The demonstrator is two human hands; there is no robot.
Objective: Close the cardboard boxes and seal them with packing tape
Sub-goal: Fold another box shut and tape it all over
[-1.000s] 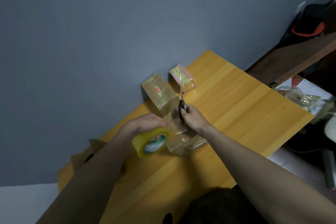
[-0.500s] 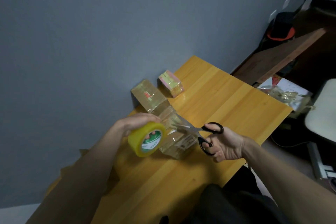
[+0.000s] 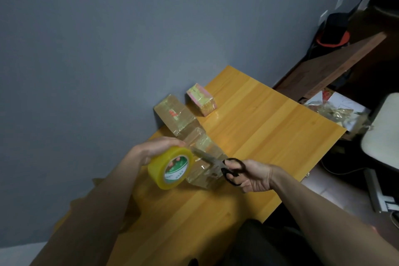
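Head view: left hand (image 3: 151, 149) curled over the tape roll (image 3: 170, 167), lower centre of frame. Right hand (image 3: 251, 176) has fingers through the scissors (image 3: 224, 165) handles, blades pointing left, tips at the roll's edge. Taped box (image 3: 207, 170) sits between both hands, under the blades. Behind it, a second box (image 3: 173, 114) against the wall (image 3: 129, 39), and a small pink box (image 3: 201, 99) just right of it. Table (image 3: 269, 127) is bare wood toward the right edge; chair (image 3: 382, 136) beyond that edge.
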